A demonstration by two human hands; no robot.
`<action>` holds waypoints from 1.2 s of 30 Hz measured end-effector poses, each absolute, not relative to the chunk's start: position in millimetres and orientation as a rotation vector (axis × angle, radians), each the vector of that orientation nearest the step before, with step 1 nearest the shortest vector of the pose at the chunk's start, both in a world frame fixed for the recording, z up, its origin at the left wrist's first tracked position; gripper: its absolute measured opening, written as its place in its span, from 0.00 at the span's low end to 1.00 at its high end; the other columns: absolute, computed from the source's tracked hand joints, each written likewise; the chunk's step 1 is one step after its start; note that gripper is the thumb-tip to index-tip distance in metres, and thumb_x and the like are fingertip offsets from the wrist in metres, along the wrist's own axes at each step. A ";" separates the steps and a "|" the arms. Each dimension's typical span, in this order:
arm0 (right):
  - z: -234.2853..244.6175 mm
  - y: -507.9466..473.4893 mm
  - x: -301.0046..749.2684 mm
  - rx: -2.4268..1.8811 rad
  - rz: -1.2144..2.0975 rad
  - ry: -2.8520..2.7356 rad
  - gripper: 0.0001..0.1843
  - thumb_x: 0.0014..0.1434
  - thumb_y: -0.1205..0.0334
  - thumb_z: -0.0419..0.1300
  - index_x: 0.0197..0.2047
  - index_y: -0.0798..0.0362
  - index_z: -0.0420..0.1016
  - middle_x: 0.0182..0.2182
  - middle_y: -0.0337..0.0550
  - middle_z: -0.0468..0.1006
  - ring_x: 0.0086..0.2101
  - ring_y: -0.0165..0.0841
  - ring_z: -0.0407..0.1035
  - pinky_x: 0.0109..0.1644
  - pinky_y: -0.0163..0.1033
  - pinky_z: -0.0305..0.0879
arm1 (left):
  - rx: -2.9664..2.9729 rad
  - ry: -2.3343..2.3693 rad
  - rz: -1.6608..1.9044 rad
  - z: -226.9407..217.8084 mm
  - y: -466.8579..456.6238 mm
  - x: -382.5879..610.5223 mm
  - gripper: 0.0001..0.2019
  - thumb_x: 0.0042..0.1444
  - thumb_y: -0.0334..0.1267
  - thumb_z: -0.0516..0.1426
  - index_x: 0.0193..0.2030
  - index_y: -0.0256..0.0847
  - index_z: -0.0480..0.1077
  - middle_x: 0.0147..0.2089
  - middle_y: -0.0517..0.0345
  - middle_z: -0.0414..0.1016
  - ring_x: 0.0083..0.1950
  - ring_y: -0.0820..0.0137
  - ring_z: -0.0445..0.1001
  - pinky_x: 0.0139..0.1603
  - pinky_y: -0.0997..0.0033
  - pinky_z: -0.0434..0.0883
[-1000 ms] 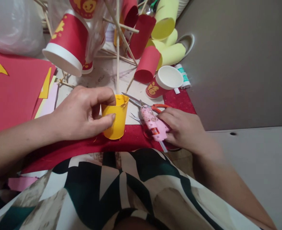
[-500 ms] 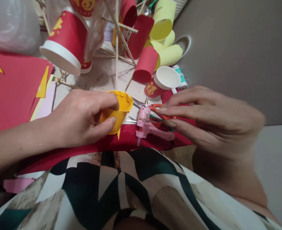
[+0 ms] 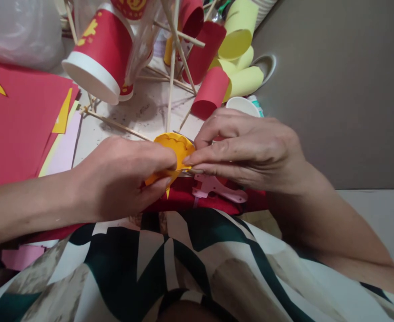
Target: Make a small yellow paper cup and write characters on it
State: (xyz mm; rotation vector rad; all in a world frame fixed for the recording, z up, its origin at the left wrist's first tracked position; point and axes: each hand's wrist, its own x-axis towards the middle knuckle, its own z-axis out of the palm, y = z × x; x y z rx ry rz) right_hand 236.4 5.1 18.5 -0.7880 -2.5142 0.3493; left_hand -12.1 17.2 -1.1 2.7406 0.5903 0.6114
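Observation:
My left hand [image 3: 123, 176] grips a small yellow paper cup [image 3: 174, 147], tipped so its round end faces me. The fingers of my right hand [image 3: 247, 150] are pressed together on the cup's right edge, pinching it. A pink glue gun [image 3: 219, 187] lies on the dark red felt [image 3: 183, 199] just under my right hand, free of both hands. The scissers that lay beside it are hidden behind my right hand.
A frame of wooden sticks [image 3: 172, 67] carries red and white paper cups [image 3: 98, 56] and red [image 3: 212, 91] and pale yellow paper tubes [image 3: 245, 80]. Red card sheets [image 3: 19, 120] lie at left. A white cup rim [image 3: 242, 103] shows behind my right hand.
My right hand let go of the glue gun, rose, and came left onto the yellow cup. My left hand tipped the cup from upright onto its side.

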 end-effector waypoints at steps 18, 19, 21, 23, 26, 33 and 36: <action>26.6 9.9 227.9 -0.648 0.170 -2.794 0.18 0.70 0.61 0.53 0.31 0.48 0.79 0.30 0.40 0.75 0.31 0.32 0.66 0.36 0.42 0.61 | 2.772 0.613 0.550 -3.3 7.2 -8.6 0.12 0.62 0.30 0.49 0.30 0.42 0.69 0.27 0.61 0.73 0.26 0.72 0.68 0.26 0.70 0.58; 25.7 9.5 227.9 -0.661 0.150 -2.822 0.17 0.70 0.61 0.53 0.31 0.48 0.79 0.30 0.40 0.75 0.32 0.32 0.67 0.37 0.42 0.61 | 2.770 0.611 0.556 -3.5 7.0 -8.4 0.12 0.62 0.30 0.49 0.30 0.42 0.69 0.27 0.61 0.73 0.26 0.73 0.68 0.26 0.70 0.58; 24.3 8.6 227.9 -0.687 0.111 -2.875 0.16 0.69 0.61 0.53 0.33 0.48 0.78 0.31 0.39 0.75 0.34 0.33 0.68 0.38 0.42 0.60 | 2.764 0.609 0.544 -3.3 6.7 -8.6 0.12 0.62 0.30 0.49 0.29 0.42 0.69 0.27 0.62 0.73 0.26 0.73 0.67 0.25 0.71 0.58; 23.7 7.6 227.7 -0.692 0.084 -2.887 0.16 0.69 0.61 0.52 0.34 0.49 0.78 0.31 0.39 0.74 0.35 0.33 0.68 0.38 0.42 0.60 | 2.755 0.605 0.546 -2.4 7.7 -9.6 0.12 0.61 0.30 0.50 0.29 0.42 0.69 0.27 0.63 0.72 0.25 0.74 0.67 0.25 0.71 0.57; 24.2 6.5 228.6 -0.694 0.104 -2.822 0.16 0.71 0.60 0.50 0.37 0.48 0.78 0.30 0.39 0.73 0.33 0.31 0.67 0.37 0.41 0.61 | 2.722 0.560 0.570 0.6 11.2 -11.7 0.09 0.61 0.31 0.51 0.32 0.43 0.70 0.27 0.63 0.73 0.26 0.73 0.68 0.26 0.72 0.59; 28.8 9.1 233.6 -0.702 0.274 -2.684 0.11 0.70 0.57 0.56 0.42 0.50 0.79 0.33 0.39 0.75 0.32 0.27 0.69 0.35 0.34 0.65 | 2.555 0.592 0.590 10.0 19.5 -12.6 0.09 0.60 0.30 0.54 0.28 0.41 0.70 0.26 0.61 0.73 0.26 0.74 0.68 0.29 0.73 0.61; 30.7 14.3 233.7 -0.675 0.452 -2.671 0.10 0.69 0.59 0.59 0.41 0.54 0.79 0.33 0.41 0.74 0.33 0.26 0.68 0.35 0.32 0.65 | 2.378 0.616 0.514 12.7 25.7 -13.0 0.08 0.58 0.30 0.56 0.30 0.40 0.72 0.26 0.63 0.74 0.26 0.76 0.68 0.27 0.76 0.61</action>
